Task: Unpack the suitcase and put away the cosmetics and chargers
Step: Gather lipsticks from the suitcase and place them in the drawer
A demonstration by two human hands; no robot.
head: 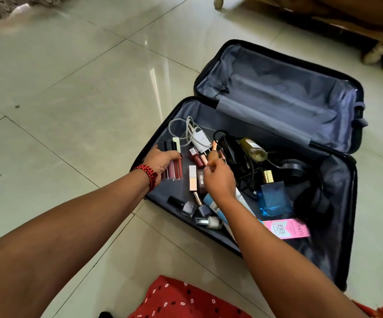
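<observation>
The open suitcase (277, 88) lies flat on the tiled floor (71, 111) in the right centre of the frame, its far half holding nothing but grey lining. In the near half's left corner, the left hand (163, 160) has its fingers curled round a bundle of lip gloss tubes (174, 167). Just right of it, the right hand (219, 180) pinches a slim rose-gold-capped tube (214, 149) between thumb and fingers. A white charger (200, 141) with a looped cable lies above the hands, beside a black adaptor (229, 149) and an oil bottle (253, 148). Nail polish bottles (189, 206) sit by the near rim; a blue perfume bottle (273, 197), black headphones (295, 171) and a pink BB cream box (287, 227) lie further right.
</observation>
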